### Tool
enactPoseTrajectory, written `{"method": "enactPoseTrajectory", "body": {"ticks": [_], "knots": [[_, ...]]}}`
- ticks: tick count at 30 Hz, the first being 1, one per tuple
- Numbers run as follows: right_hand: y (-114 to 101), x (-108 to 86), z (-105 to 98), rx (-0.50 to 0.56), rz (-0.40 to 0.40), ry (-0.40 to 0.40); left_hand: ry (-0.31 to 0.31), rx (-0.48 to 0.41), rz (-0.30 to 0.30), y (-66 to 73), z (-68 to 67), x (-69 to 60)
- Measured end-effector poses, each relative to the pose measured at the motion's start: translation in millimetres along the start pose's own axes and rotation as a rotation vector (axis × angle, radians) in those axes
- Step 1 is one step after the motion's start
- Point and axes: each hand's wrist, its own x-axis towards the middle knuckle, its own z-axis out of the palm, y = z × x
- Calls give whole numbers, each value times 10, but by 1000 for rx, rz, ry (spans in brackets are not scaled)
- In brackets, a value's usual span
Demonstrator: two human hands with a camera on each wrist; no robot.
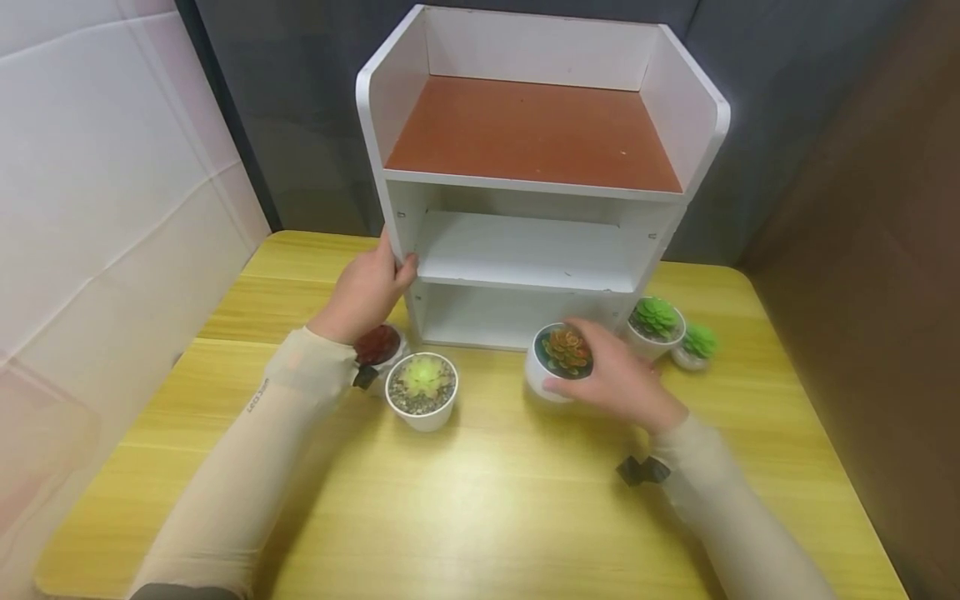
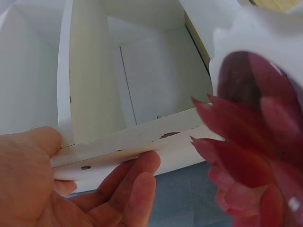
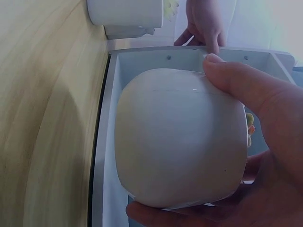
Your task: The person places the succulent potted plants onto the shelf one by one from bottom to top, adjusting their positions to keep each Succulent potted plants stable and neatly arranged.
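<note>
A white shelf unit (image 1: 525, 283) with a reddish-brown top board stands at the back of the table. My left hand (image 1: 367, 287) grips its left side panel, thumb on the front edge and fingers round the outer face, as the left wrist view shows. In my right hand (image 1: 618, 375) is a white pot (image 3: 182, 139) with an orange-green succulent (image 1: 566, 352), held between thumb and fingers in front of the lowest compartment. The right wrist view shows the pot apart from the wooden surface. Both visible lower compartments hold nothing.
A pot with a yellow-green succulent (image 1: 422, 387) stands left of centre. Behind it, partly hidden by my left arm, is a red succulent (image 1: 377, 344). Two green succulents, a larger one (image 1: 656, 321) and a smaller one (image 1: 699, 343), stand right of the shelf.
</note>
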Motion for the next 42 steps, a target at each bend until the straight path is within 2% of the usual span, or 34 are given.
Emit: {"method": "enactPoseTrajectory", "body": {"ticks": [10,23,42], "knots": [[8,41,45,4,-11,2,-4,-15,-10,6,-2,-2],[31,93,118,63,-44,-7,-5,-9,-4,20,4,1],[-34,135,125,63,-29,-21,16,-8,20,11,19,-3]]}}
